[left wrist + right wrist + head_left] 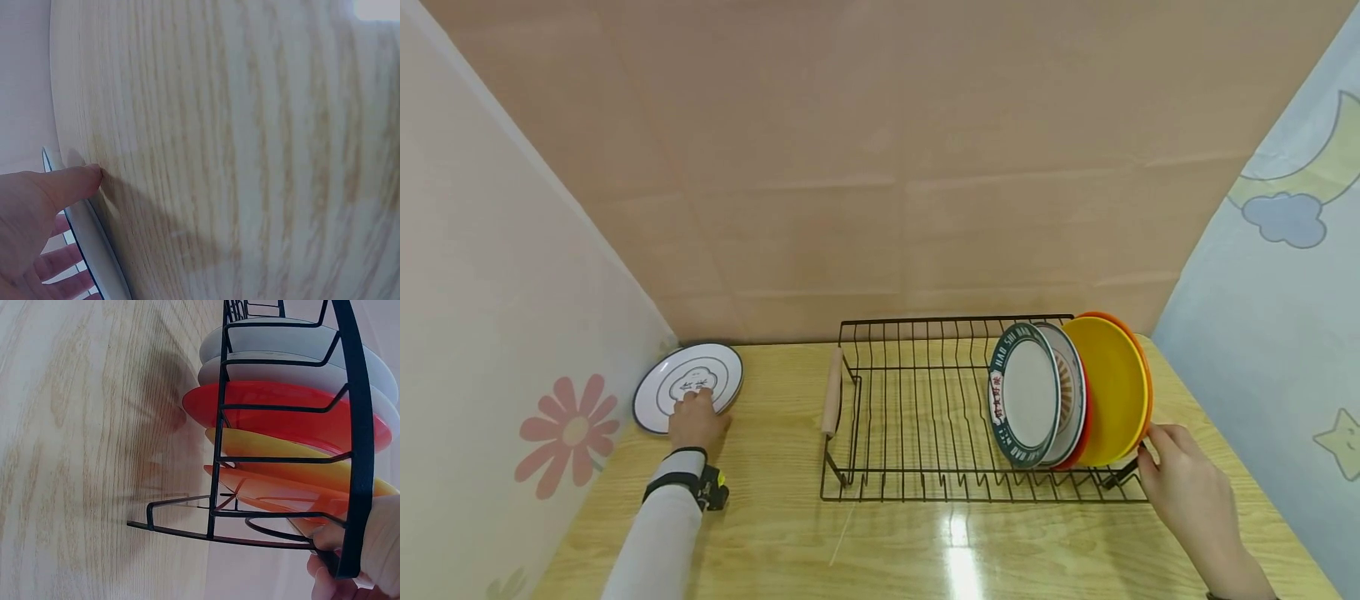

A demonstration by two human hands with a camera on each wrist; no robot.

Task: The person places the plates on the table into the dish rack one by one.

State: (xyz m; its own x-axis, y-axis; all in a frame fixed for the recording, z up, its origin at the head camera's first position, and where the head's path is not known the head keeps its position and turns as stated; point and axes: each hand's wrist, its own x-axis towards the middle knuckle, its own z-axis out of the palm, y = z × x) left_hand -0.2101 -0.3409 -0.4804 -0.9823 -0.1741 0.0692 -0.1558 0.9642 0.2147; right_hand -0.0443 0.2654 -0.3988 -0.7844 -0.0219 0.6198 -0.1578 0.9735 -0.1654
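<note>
At the far left, a white plate [658,387] with a dark blue rim and a printed centre lies on the table. My left hand [695,421] is over its near right edge. In the left wrist view, the fingers [59,259] reach across the plate and the thumb [78,183] lies outside the rim. On the right, my right hand [1195,487] grips the end of the black wire dish rack [917,500]. The right wrist view shows fingers [322,584] around the handle end, partly hidden by the frame.
Upright at the rack's right end are a green-rimmed plate [1028,392], a patterned white plate [1070,417], a red plate [269,409], a yellow plate [1105,383] and an orange plate [1142,367]. A wooden handle [833,392] is on the left end. Covered walls surround the wooden table [775,533].
</note>
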